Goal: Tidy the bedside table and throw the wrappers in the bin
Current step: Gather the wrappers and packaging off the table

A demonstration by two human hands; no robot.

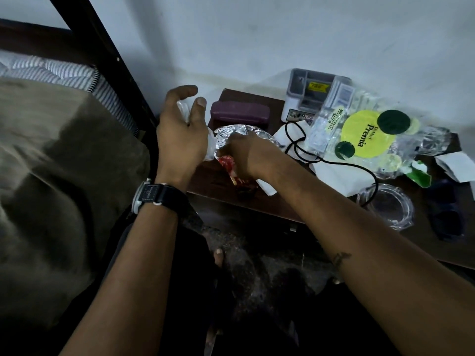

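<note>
The left hand (pixel 181 132) is seen half open over the left end of the dark brown wooden counter (pixel 205 182), its fingers loosely curled round a crumpled clear plastic wrapper (pixel 183 109). Just beside it, a red-and-silver foil wrapper (pixel 227 163) is gripped by the right hand (pixel 246 156) — its fingertips are hidden behind the knuckles. How much plastic lies in the left palm cannot be made out.

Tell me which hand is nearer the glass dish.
Right. The right hand, gripping a red wrapper, is up and left of the glass dish; the left hand, holding clear plastic, is farther left beyond it.
</note>
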